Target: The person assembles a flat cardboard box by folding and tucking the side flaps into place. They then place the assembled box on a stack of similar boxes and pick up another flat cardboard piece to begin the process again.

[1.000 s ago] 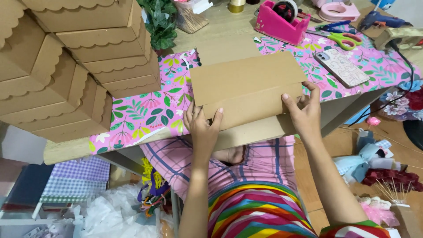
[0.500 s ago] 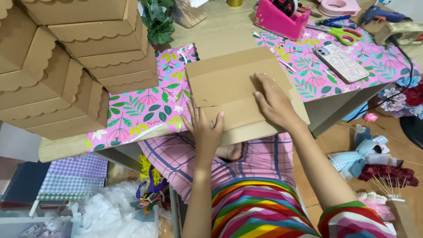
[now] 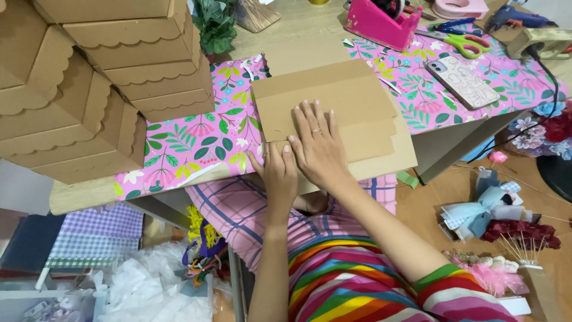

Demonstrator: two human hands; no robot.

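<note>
Box stack (image 3: 101, 89) is seen far left of the hands. Left hand (image 3: 279, 173) is laid flat, nothing grasped, on the near edge of the cardboard (image 3: 333, 113), which overhangs the worktop (image 3: 83, 194). Right hand (image 3: 319, 146) is pressed flat, released, just beside it. Fold-creasing is judged in hand; next, firm pressure along the crease is called for. Phone (image 3: 462, 80) lies well right.

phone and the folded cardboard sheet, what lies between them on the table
In the head view, only floral wrapping paper lies between the phone and the folded cardboard sheet, plus a thin white strip by the cardboard's edge.
</note>
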